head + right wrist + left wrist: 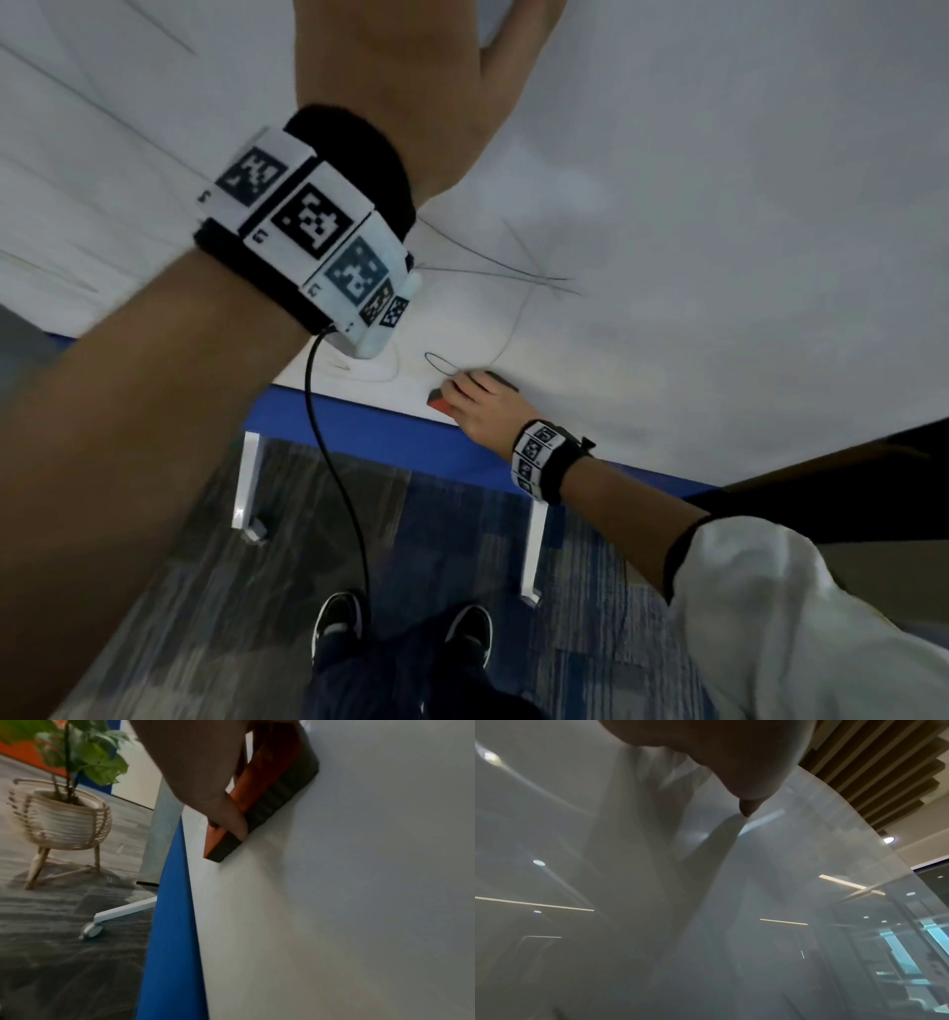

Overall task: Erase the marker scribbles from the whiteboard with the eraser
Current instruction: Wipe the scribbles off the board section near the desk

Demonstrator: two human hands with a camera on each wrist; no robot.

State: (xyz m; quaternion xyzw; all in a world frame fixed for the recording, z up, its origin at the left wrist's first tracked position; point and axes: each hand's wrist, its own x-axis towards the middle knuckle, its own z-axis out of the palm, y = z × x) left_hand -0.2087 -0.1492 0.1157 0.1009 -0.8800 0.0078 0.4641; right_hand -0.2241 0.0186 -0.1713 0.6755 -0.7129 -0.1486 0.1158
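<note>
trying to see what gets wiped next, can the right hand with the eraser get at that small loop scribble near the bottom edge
Probably yes. The right hand grips the eraser against the whiteboard, and the loop scribble lies just beside it with bare board between. The left hand rests higher up, out of the way.

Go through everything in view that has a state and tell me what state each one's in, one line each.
Whiteboard: upright, thin marker scribbles left near its lower edge.
Eraser: dark felt face pressed flat on the board.
Right hand: grips the eraser.
Left hand: raised against the board higher up; fingers out of frame.
Potted plant: upright on the floor.
</note>
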